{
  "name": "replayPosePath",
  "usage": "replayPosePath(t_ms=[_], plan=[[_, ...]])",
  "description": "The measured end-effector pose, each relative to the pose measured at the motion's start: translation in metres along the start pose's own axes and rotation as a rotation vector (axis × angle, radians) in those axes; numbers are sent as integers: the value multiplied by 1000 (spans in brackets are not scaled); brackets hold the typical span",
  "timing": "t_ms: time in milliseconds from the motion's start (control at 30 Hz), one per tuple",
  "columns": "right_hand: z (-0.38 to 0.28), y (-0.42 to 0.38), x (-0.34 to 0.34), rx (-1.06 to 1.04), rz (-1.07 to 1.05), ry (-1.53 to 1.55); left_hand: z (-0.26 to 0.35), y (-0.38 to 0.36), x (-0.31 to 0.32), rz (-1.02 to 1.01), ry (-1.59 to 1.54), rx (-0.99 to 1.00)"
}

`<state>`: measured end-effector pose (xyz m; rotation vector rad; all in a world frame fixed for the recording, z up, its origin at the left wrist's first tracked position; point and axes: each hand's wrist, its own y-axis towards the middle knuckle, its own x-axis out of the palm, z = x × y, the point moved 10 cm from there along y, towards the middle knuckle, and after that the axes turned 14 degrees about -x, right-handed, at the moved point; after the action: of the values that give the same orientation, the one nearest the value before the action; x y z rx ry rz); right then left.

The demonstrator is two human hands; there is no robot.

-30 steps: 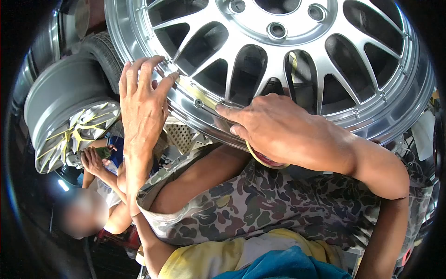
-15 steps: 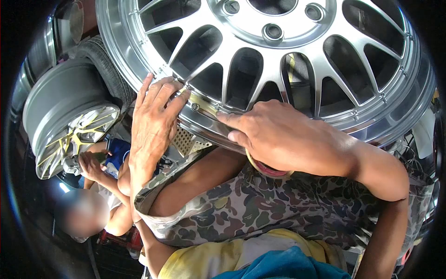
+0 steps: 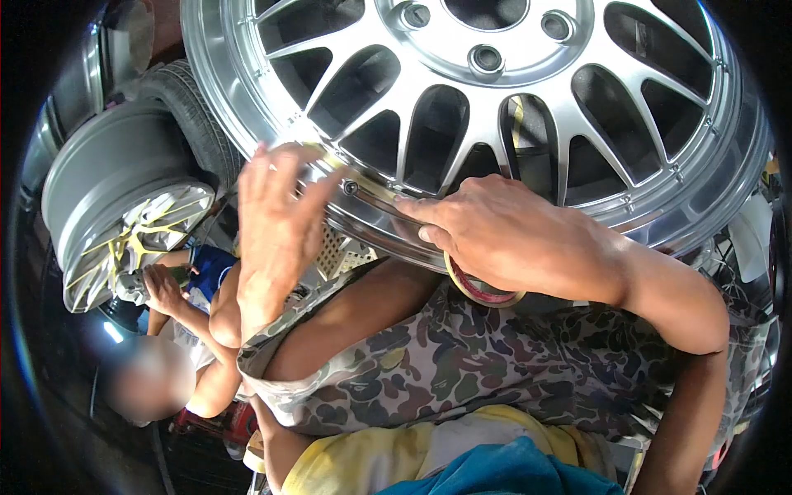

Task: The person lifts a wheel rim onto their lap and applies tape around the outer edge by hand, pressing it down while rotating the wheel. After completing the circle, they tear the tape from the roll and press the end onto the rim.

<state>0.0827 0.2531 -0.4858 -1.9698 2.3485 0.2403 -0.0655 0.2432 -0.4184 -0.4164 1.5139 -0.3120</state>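
Observation:
A large silver multi-spoke wheel rim (image 3: 528, 107) lies before me. A pale yellowish strip of tape (image 3: 373, 188) runs along its near lip between my hands. My left hand (image 3: 279, 223), blurred, is over the lip at the strip's left end, its fingers apart and holding nothing visible. My right hand (image 3: 503, 235) has its index finger stretched onto the lip at the strip's right end, thumb just below. The other fingers are curled around a tape roll (image 3: 492, 295) with a reddish core, partly hidden under that hand.
At the left another person (image 3: 216, 363) holds a tool against a silver wheel with yellow-marked spokes (image 3: 124, 186). A black tire (image 3: 194, 124) stands behind that wheel. A perforated light-coloured piece (image 3: 332, 249) shows below the rim, above my camouflage-clad lap (image 3: 429, 363).
My left hand has lifted slightly, its fingers now blurred and more spread. The rim has shifted a little in view. More of the tape roll shows beneath my right hand.

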Motion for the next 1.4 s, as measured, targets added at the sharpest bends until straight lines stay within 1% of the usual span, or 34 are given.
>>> replayPosePath(t_ms=[33, 100, 133, 167, 200, 233, 300, 333, 367, 400, 433, 467, 500, 567, 600, 667, 700, 800, 900, 1000, 1033, 1100, 1133, 1200, 1300, 1333, 1400], plan=[[-4, 1, -8, -4, 6, -2, -9, 2, -16, 24, -29, -111], [-15, 1, -14, -6, -119, 160, -20, -9, -25, 71, 41, -173], [-14, 4, -13, -9, -110, 156, -25, -11, -24, 19, -115, -273], [-6, 8, -6, 51, -125, 120, -28, -16, -15, -8, -311, -271], [1, 10, -2, 112, -139, 86, -30, -18, -5, -133, -379, -366], [2, 11, -2, 114, -128, 85, -29, -22, 7, -260, -445, -460], [6, 9, 3, 129, -144, 107, -28, -22, 14, -276, -404, -445], [7, 8, 6, 126, -138, 111, -28, -20, 14, -266, -331, -431], [7, 9, 6, 100, -111, 57, -29, -19, 14, -253, -258, -419], [6, 10, 5, 75, -85, 1, -29, -18, 15, -253, -250, -421], [5, 10, 6, 71, -80, 5, -21, -16, 12, -203, -149, -328], [5, 12, 8, 67, -121, -30, -13, -12, 8, -154, -51, -235], [4, 13, 10, 64, -162, -67, -12, -10, 7, -155, -48, -235], [4, 12, 4, 71, -149, -43, -7, -5, 11, -237, 121, -225], [4, 12, 1, 81, -138, -21, -10, -3, 13, -239, 125, -226], [3, 10, -2, 41, -120, -72, -3, 1, 10, -155, 124, -120], [1, 10, -6, 4, -103, -127, -3, 1, 10, -156, 124, -121], [-3, 7, -9, -35, -90, -155, -5, 2, 12, -155, 127, -138], [1, 7, -3, 2, -155, -143, -6, 0, 14, -145, 146, -101], [1, 11, -2, -11, -178, -88, 0, 0, 15, -156, 108, -60], [1, 14, -2, -9, -179, -89, 3, -2, 19, -192, 76, -54], [4, 15, 3, 41, -237, -75, 6, -4, 22, -227, 41, -47], [5, 12, 5, 42, -237, -75, 10, -5, 22, -239, 23, -38], [6, 9, 3, 45, -169, -46, 12, -4, 20, -253, 2, -31], [6, 8, 2, 101, -181, -26, -3, 3, 5, -101, 167, -95], [7, 6, 3, 101, -182, -25, -6, 1, 7, -95, 175, -75], [1, 4, 0, 12, -121, -96, -2, -2, 11, -106, 143, -35]])
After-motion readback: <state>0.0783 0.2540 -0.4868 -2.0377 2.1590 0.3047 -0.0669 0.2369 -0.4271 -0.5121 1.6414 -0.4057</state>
